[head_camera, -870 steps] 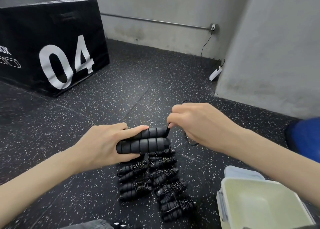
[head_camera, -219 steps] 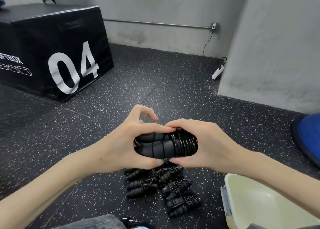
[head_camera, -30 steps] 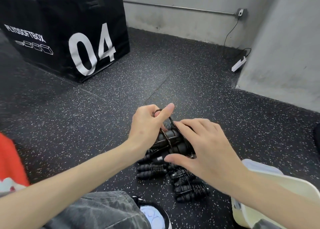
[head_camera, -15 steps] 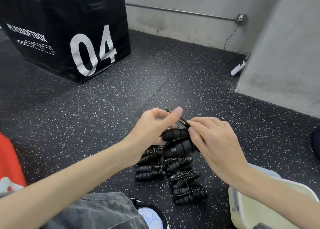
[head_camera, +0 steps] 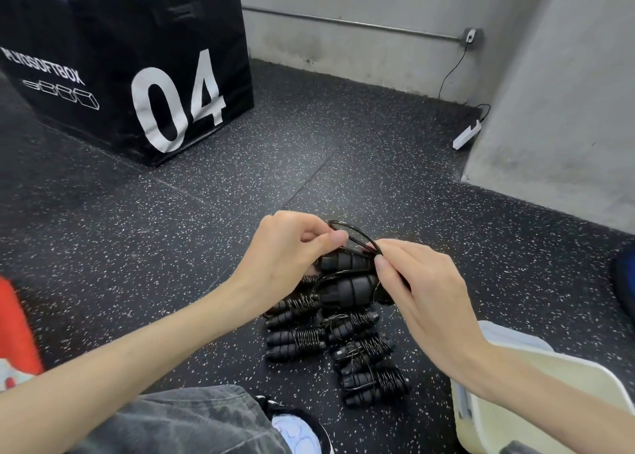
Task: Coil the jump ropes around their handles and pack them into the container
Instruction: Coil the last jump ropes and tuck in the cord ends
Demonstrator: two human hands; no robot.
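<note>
While curled, fingers [head_camera: 380,263] on rope [head_camera: 354,232]

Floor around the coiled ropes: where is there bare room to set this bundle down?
Bare floor lies between the hands and the black box, also left of the coiled ropes. It is crowded between that pile and the container.
</note>
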